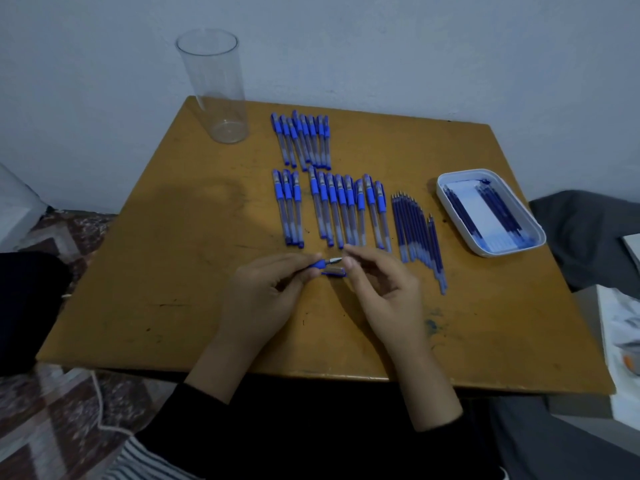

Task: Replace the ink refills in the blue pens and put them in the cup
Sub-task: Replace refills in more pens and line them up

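My left hand (266, 292) grips a blue pen (320, 263) by its rubber grip, with the barrel hidden in the palm. My right hand (381, 289) pinches the pen's silver tip (335, 260) between thumb and fingers. A blue pen cap (334, 272) lies on the table just under the pen. Several capped blue pens lie in a far row (303, 140) and a near row (332, 209). Loose ink refills (417, 233) lie to the right of the near row. The clear plastic cup (216, 88) stands at the far left corner with nothing in it.
A white tray (533, 233) holding more refills sits at the right of the yellow-brown table (173, 271). A grey cloth (595, 237) lies past the table's right edge. A patterned rug (52, 420) covers the floor at the left.
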